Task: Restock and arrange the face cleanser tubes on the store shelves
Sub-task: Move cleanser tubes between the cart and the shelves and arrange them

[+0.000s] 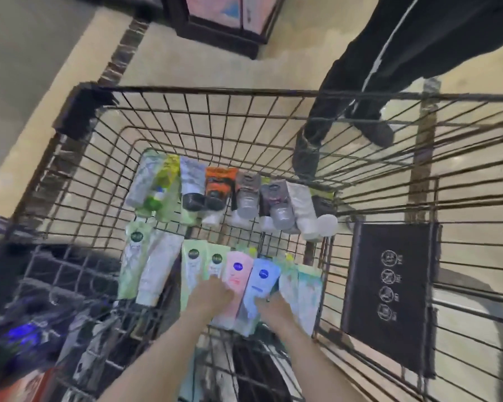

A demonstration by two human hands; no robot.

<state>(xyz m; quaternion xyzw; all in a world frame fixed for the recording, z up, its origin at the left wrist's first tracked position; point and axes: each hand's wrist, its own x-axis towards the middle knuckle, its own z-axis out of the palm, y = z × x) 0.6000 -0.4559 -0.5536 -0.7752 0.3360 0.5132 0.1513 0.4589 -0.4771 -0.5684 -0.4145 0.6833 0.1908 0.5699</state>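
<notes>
Tubes are lying flat in two rows on the bottom of the wire cart (244,117), long ways running from the near end to the far end. Far-row caps are pointing toward the near row. In the near row, the pink tube (233,278) and blue tube (259,285) are lying side by side, each showing a round dark-blue logo too blurry to read. The left hand (211,297) is pressing fingers on the pink tube, and the right hand (275,307) is holding the blue tube's near end.
</notes>
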